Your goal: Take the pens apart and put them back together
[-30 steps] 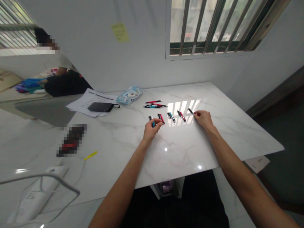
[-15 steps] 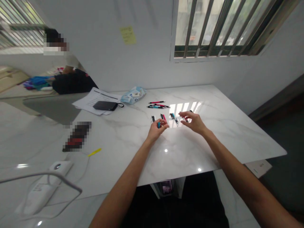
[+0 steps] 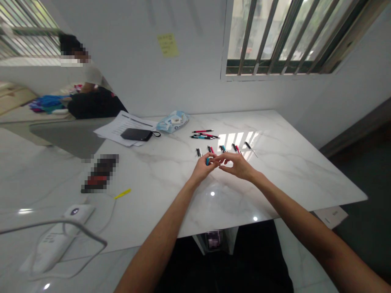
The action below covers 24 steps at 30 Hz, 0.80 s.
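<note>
My left hand (image 3: pixel 204 167) is closed on a pen, whose blue end (image 3: pixel 207 161) shows between the fingers. My right hand (image 3: pixel 236 166) meets it at the fingertips, thumb apart from the curved fingers, and nothing shows in it. Just beyond the hands, pens stand in a row of small groups: a black pen (image 3: pixel 198 152) at the left, red pens (image 3: pixel 237 149) and blue pens (image 3: pixel 223 149) along it, and a black-ended pen (image 3: pixel 251 149) at the right. The hands hide some lower ends. Behind lie more pens, including a red pen (image 3: pixel 203 131) and a blue pen (image 3: pixel 201 137).
On the marble-patterned table (image 3: pixel 305 171) are a blue packet (image 3: pixel 173 122), papers (image 3: pixel 111 128) under a black pouch (image 3: pixel 137 134), a yellow strip (image 3: pixel 123 194) and a white power strip (image 3: pixel 58 236). A person (image 3: pixel 91 89) sits beyond at the left.
My right hand has moved left from the right-hand pens to my left hand, uncovering the red and black pens there. The left hand keeps its pen and has barely shifted.
</note>
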Each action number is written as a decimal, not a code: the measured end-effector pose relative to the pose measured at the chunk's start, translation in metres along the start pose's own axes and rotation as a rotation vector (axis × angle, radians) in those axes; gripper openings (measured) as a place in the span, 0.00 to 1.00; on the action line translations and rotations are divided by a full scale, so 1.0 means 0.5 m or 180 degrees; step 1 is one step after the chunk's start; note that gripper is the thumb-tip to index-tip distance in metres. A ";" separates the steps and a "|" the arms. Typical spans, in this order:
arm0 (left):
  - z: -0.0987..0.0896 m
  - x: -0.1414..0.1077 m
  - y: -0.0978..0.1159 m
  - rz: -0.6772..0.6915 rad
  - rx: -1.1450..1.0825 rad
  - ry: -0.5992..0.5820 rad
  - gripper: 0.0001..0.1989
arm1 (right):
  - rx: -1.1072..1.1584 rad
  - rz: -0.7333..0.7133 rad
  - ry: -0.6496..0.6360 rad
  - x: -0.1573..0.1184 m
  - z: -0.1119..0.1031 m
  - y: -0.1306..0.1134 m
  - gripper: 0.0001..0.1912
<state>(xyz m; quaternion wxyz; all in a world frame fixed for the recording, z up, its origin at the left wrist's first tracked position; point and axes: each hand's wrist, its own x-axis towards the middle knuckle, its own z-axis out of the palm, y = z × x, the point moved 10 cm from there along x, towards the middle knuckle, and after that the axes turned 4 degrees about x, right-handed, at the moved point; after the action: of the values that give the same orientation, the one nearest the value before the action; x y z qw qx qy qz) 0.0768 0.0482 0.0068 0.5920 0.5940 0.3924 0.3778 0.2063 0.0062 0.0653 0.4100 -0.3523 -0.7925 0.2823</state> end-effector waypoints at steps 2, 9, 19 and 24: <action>-0.003 0.002 -0.005 -0.0021 -0.0029 0.0074 0.24 | -0.0249 0.0001 0.0081 0.001 -0.026 0.015 0.14; -0.026 0.013 -0.008 0.0036 -0.0795 0.0375 0.20 | -0.1715 0.0673 0.0888 -0.018 -0.223 0.196 0.15; -0.030 0.018 -0.015 0.0054 -0.0765 0.0354 0.16 | -0.2146 0.0948 0.0790 -0.060 -0.241 0.289 0.17; -0.037 0.012 0.012 0.0372 -0.0356 0.0356 0.20 | -0.2185 0.0841 0.0797 -0.071 -0.245 0.277 0.18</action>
<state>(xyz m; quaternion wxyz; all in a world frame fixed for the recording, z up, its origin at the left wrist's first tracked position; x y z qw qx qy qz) 0.0622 0.0613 0.0131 0.5783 0.5599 0.3679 0.4656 0.3705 0.0798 0.0092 0.3219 -0.5999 -0.7324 0.0058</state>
